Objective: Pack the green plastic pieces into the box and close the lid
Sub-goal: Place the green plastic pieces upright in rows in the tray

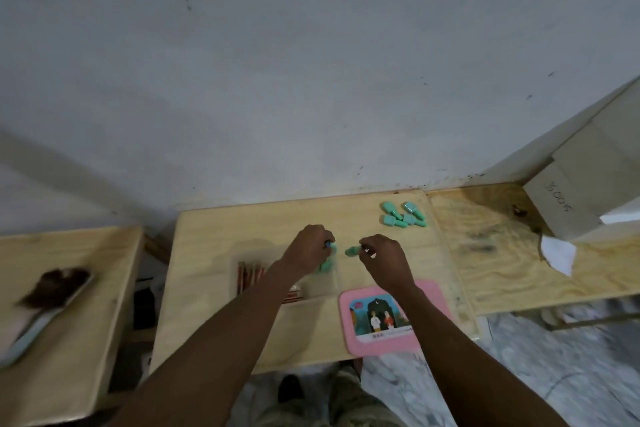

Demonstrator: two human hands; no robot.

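Observation:
My left hand [306, 248] is closed around a green plastic piece [327, 262] over a clear, see-through box [332, 284] at the middle of the wooden table [221, 239]. Just to the right, my right hand [381, 258] pinches another green piece [353, 251] by its end, slightly above the table. A cluster of several more green pieces [403, 215] lies at the table's far right corner. The pink lid [429, 291] with a picture on it lies flat under my right forearm, near the front edge. Reddish stick-like items [249, 274] sit in the box's left part.
A second wooden table [69, 305] at the left carries a hairbrush with dark hair [45, 295]. A wooden board [502, 246] at the right holds a white cardboard box [581, 184] and torn paper [557, 253]. A white wall is close behind.

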